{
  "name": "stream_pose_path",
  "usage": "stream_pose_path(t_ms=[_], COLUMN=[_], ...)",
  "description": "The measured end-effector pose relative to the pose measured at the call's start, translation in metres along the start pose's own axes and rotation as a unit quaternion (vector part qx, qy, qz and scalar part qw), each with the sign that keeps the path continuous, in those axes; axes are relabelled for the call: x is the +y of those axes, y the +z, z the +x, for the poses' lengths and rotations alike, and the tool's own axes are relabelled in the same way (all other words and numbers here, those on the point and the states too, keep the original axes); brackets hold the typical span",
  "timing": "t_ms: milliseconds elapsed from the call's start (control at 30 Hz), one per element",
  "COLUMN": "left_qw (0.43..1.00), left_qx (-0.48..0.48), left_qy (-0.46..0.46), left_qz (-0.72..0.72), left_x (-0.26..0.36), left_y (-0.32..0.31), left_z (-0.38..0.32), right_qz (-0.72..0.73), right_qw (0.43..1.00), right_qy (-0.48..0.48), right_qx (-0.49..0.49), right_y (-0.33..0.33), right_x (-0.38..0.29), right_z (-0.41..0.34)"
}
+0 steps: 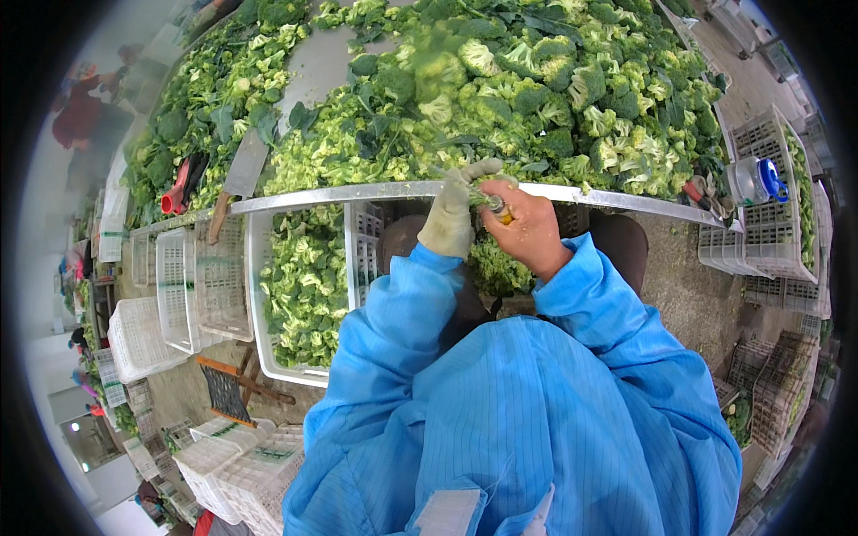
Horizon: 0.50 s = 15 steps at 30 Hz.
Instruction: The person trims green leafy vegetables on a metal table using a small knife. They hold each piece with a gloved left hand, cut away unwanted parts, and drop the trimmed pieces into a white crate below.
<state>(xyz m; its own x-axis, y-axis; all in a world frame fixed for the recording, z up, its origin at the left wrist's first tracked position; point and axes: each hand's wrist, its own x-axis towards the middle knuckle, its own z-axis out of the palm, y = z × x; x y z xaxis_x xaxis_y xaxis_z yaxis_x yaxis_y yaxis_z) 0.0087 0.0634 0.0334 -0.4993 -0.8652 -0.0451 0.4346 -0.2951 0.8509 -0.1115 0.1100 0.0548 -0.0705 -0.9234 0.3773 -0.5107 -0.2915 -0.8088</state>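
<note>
My left hand (450, 213), in a pale work glove, is closed around a piece of broccoli (477, 195) just over the table's metal edge. My bare right hand (526, 224) grips a small tool (501, 213) with a yellow handle and a metal collar. Its working end is hidden between the hands, against the broccoli. Beyond them, heaped broccoli heads and cut florets (429, 107) cover much of the metal table. Below my hands, between my knees, more broccoli florets (499, 264) lie in a container mostly hidden by my arms.
The table's metal rim (375, 192) runs across in front of me. A cleaver (244, 167) rests over it at left, beside red-handled scissors or shears (177, 191). A white crate of florets (255, 295), a folding stool (228, 388) and a plastic jar (754, 181) stand around.
</note>
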Motion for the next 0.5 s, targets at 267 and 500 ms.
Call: stream_pose_path(t_ms=[267,500], left_qw=[0.989,0.980], left_qx=[0.144,0.195], left_qy=[0.018,0.015], left_qz=[-0.028,0.025], left_x=[0.007,-0.004], left_y=[0.006,0.003], left_z=[0.002,0.006], right_qz=[0.073,-0.009], right_qw=[0.979,0.997], right_qy=[0.189,0.072], right_qx=[-0.009,0.020], right_y=[-0.009,-0.001], right_x=[-0.009,-0.010], right_z=[0.002,0.002])
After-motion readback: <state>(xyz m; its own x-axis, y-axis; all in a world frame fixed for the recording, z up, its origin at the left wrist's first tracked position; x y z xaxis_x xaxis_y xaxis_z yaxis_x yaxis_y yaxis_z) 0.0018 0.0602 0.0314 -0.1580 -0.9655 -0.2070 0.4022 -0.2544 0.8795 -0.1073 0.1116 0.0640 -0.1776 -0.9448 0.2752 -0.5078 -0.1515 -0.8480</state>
